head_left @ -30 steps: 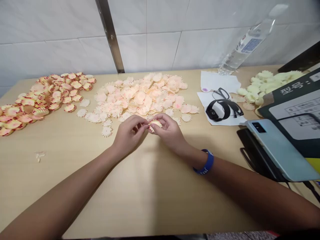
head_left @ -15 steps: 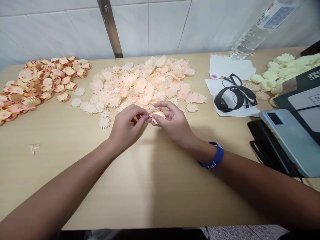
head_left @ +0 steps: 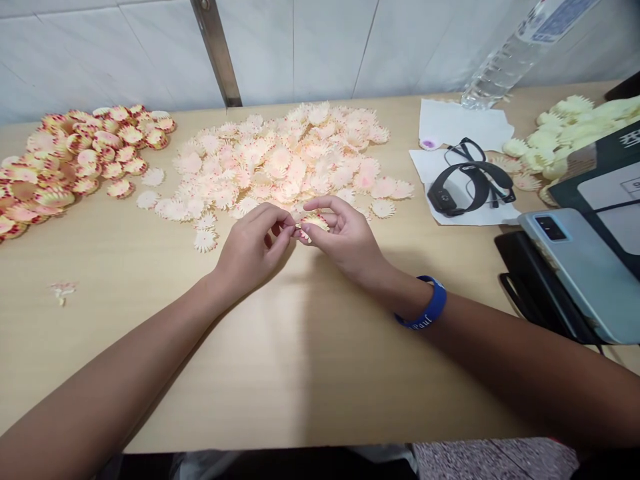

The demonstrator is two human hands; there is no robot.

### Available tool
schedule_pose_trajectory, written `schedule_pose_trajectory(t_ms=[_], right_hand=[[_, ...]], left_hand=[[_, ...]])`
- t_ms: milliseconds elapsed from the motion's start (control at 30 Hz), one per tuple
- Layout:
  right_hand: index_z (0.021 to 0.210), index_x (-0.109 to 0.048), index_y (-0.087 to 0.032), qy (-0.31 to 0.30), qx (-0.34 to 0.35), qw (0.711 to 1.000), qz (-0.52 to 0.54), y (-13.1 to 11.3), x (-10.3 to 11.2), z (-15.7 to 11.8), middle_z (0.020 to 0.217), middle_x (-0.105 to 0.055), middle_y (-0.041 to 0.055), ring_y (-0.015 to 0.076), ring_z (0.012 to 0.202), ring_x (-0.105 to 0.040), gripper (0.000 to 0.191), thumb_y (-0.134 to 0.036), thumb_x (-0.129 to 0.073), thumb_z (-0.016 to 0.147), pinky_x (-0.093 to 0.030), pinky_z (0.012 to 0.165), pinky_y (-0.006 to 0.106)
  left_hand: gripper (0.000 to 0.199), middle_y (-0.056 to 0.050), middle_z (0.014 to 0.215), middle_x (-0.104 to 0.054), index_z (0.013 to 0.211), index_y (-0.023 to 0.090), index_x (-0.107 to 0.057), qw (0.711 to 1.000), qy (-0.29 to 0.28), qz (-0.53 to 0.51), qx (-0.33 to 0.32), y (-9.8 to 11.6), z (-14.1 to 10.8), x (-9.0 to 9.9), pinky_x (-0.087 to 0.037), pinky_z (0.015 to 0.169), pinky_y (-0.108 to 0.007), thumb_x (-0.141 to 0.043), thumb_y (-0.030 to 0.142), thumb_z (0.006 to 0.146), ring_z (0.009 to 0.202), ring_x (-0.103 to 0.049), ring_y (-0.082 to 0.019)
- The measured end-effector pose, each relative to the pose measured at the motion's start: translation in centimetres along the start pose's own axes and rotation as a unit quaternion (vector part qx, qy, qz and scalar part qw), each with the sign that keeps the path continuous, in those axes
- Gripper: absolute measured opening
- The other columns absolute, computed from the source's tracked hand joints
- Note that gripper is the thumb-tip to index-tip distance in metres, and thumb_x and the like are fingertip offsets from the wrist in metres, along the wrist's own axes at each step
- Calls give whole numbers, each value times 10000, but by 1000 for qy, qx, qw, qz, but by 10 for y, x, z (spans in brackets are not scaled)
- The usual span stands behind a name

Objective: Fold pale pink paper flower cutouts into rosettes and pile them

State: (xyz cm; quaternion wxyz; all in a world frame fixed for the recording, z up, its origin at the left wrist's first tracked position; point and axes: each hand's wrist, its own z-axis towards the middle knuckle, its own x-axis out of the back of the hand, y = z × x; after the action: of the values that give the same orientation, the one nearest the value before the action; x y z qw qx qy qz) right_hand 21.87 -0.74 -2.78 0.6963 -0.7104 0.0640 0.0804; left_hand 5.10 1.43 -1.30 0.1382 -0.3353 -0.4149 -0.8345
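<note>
My left hand (head_left: 250,250) and my right hand (head_left: 345,237) meet above the table, their fingertips pinching a small paper flower (head_left: 313,223) with a scalloped edge. Its pink-tinged petals are partly hidden by my fingers. Just beyond my hands lies a wide heap of flat, pale pink scalloped paper flowers (head_left: 280,160). A few loose ones lie near my left hand, such as one (head_left: 205,241) at the heap's near edge. Cupped red-and-yellow flowers (head_left: 85,153) are heaped far to the left, and pale yellow cupped ones (head_left: 565,133) far to the right.
A light wooden table (head_left: 300,373) stands against a white tile wall. On the right are glasses and a black smartwatch (head_left: 450,190) on white paper, a phone (head_left: 580,273), and a printed folder (head_left: 600,173). A plastic bottle (head_left: 505,60) leans above them.
The whole scene sits a little higher in the view than before. My right fingers have shifted on the paper flower, and both hands have moved slightly up with it.
</note>
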Motion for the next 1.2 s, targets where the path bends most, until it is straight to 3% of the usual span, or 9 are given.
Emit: schedule_pose_trajectory(t_ms=[267, 433, 567, 700, 833, 900, 1000, 1067, 1200], right_hand=[[918, -612, -213, -20, 3, 1000, 11, 3, 1, 2, 836, -683, -2, 157, 771, -709, 188, -231, -711, 759, -608, 825, 363], [982, -584, -205, -52, -15, 999, 9, 0, 4, 2, 859, -713, 24, 168, 829, -716, 241, -333, -695, 810, -597, 860, 394], [930, -538, -209, -63, -26, 998, 14, -2, 4, 2, 836, -726, 26, 166, 806, -723, 315, -425, -722, 793, -592, 851, 382], [824, -532, -195, -74, -66, 995, -24, -3, 1, 1, 662, -683, 8, 161, 618, -692, 374, -490, -749, 744, -591, 654, 314], [733, -578, -179, -106, -14, 988, -109, -2, 0, -2, 573, -610, 0, 125, 535, -610, 302, -451, -600, 864, -516, 544, 252], [759, -606, -177, -127, 19, 983, -134, -1, 0, -3, 618, -620, 13, 128, 575, -616, 286, -414, -536, 903, -506, 550, 251], [883, -632, -177, -154, 27, 979, -132, 0, -1, -3, 806, -682, 60, 164, 724, -680, 239, -386, -519, 912, -523, 578, 263], [940, -632, -176, -136, 20, 982, -127, 1, -1, -3, 867, -695, 76, 176, 763, -695, 223, -377, -540, 904, -531, 594, 271], [928, -581, -182, -63, 0, 993, -102, 3, -1, -3, 729, -685, 46, 167, 678, -676, 228, -404, -602, 880, -527, 582, 273]], left_hand=[[41, -28, 837, -629, 838, 178, -575, 995, 3, -80, 64, 1, -1, -1, -468, 567, -207, -567, 200, 871, 718, -595, -119], [70, -30, 835, -627, 832, 170, -568, 983, 32, -132, 126, 1, 1, -1, -459, 591, -223, -573, 229, 869, 720, -592, -125], [162, -35, 839, -618, 864, 169, -576, 976, 52, -157, 142, -1, 0, 0, -460, 618, -232, -521, 309, 923, 734, -583, -130], [240, -53, 919, -653, 968, 166, -632, 977, -9, -174, 123, -3, 0, 0, -466, 625, -231, -594, 388, 886, 778, -596, -145], [301, -51, 968, -685, 1070, 189, -686, 980, -85, -158, 85, -2, 0, 1, -451, 634, -230, -659, 385, 844, 833, -605, -163], [266, -38, 910, -702, 1050, 201, -717, 978, -114, -157, 71, -2, 0, 2, -456, 701, -244, -564, 372, 918, 832, -615, -162], [330, -28, 875, -721, 1024, 197, -744, 976, -105, -177, 70, -3, 0, 2, -455, 786, -256, -461, 360, 972, 849, -627, -161], [317, -25, 865, -724, 1024, 191, -750, 974, -99, -185, 83, -5, 0, 1, -453, 769, -253, -483, 350, 959, 824, -625, -157], [250, -19, 681, -675, 843, 150, -765, 964, -87, -189, 164, -8, 0, 0, -436, 631, -243, -568, 299, 879, 644, -573, -130]])
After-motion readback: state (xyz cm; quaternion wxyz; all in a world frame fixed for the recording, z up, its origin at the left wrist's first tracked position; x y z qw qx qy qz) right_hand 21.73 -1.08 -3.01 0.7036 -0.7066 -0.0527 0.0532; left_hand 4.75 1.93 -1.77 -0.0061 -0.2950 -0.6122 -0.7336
